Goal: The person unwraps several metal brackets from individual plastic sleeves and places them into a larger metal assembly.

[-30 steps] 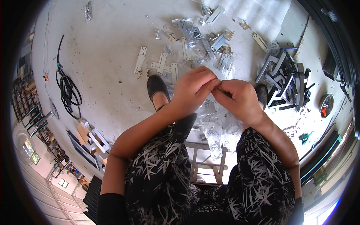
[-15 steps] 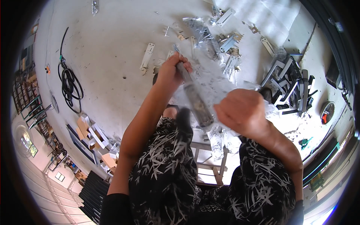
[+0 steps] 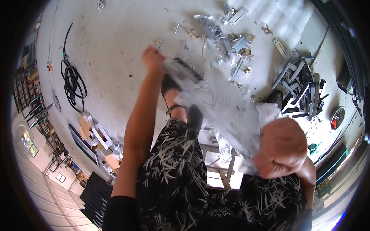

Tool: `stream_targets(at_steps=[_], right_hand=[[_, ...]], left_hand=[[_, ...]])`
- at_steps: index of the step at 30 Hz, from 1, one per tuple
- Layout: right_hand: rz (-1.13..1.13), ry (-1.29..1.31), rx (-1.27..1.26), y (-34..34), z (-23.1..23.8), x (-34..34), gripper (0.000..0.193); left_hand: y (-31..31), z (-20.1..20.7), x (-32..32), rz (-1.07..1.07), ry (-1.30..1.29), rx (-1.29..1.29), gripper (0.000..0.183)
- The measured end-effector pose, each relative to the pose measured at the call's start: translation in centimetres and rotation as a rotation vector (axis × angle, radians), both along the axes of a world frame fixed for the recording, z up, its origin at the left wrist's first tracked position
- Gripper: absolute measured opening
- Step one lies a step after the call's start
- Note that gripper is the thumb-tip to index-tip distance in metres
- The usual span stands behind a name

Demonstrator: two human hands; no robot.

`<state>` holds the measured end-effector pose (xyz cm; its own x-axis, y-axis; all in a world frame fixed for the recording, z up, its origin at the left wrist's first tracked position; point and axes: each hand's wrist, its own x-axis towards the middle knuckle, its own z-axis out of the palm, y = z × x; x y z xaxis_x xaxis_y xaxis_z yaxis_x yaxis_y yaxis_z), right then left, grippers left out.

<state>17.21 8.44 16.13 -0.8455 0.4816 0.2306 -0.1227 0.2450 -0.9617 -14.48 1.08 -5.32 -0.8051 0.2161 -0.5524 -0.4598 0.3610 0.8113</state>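
My left hand (image 3: pixel 153 59), blurred by motion, is closed at the far end of a long dark-grey bar (image 3: pixel 188 68). Clear plastic wrap (image 3: pixel 227 104) runs from beside that bar down to the right, stretched across the space between my hands. My right hand (image 3: pixel 283 148) is a fist above my right knee, with the near end of the wrap in it. How much of the bar the plastic covers cannot be made out through the blur.
Metal brackets (image 3: pixel 243 42) and clear bags lie scattered on the floor ahead. At right is a pile of black angled handles (image 3: pixel 302 84), with a round dish (image 3: pixel 337 117) beyond. A coiled black hose (image 3: pixel 72 90) and opened cartons (image 3: pixel 92 133) lie at left. A wooden stool (image 3: pixel 219 169) stands between my knees.
My right hand has moved down and right, drawing the plastic wrap out long. The left hand has shifted left and slightly up with the bar, which now points differently.
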Motion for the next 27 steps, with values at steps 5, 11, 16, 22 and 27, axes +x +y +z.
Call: stream_targets(at_steps=[5,11,16,22,27], right_hand=[[0.444,-0.469,-0.109,-1.9,-7.1,3.9,0.026],[0.178,-0.856,-0.099,-1.3,-8.3,1.8,0.036],[0.014,-0.744,-0.357,-2.3,-9.3,-2.8,0.055],[-0.037,-0.807,-0.107,-2.5,-9.4,1.6,0.036],[-0.549,-0.732,-0.688,-2.9,-12.4,12.3,0.049]], left_hand=[[-3.1,5.9,-4.8,-0.134,0.071,0.240,0.022],[3.7,11.4,3.4,-0.595,0.047,0.476,0.026],[6.4,14.4,10.1,-0.747,-0.248,0.683,0.028],[6.7,13.2,9.9,-0.463,-0.335,0.688,0.029],[1.4,7.5,3.0,-0.286,-0.195,0.519,0.029]])
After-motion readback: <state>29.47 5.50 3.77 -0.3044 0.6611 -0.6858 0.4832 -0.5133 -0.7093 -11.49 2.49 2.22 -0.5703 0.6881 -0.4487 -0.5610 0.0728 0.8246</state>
